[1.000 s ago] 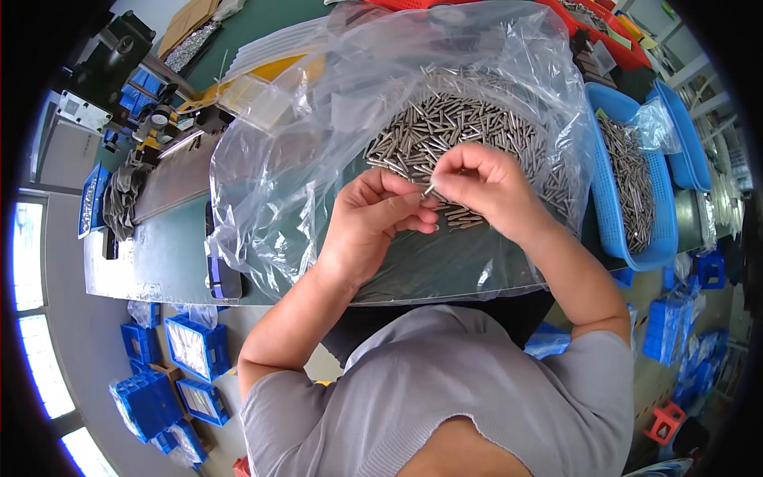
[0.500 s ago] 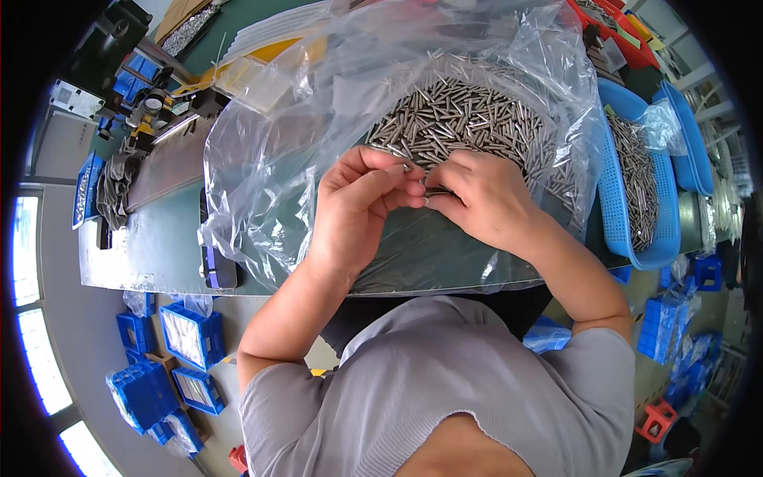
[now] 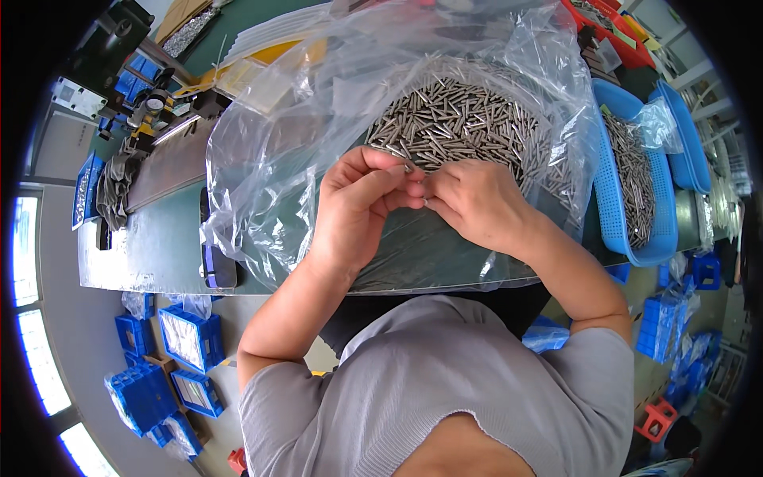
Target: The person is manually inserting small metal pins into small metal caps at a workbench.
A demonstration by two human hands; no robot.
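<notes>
My left hand [image 3: 355, 208] is closed, thumb against fingers, around a small metal pin [image 3: 408, 168] whose shiny end pokes out at the fingertips. Right beside it, my right hand [image 3: 481, 200] has its fingers curled and pressed together, the tips nearly meeting those of the left. What the right fingers hold, if anything, is hidden. Just beyond both hands lies a wide heap of slim metal pins [image 3: 457, 119] on a clear plastic bag [image 3: 274, 171], which spreads over the dark green table [image 3: 171, 238].
To the right, a blue basket [image 3: 612, 199] holds more metal pins, with another blue basket [image 3: 685, 151] beside it. A red bin [image 3: 628, 48] stands at the far right. A dial gauge [image 3: 155, 103] is at the far left. Blue crates [image 3: 191, 338] sit on the floor.
The right hand's fingers have shifted slightly and curled closer together near the left fingertips. My left hand stays almost still, with the pin in its grasp.
</notes>
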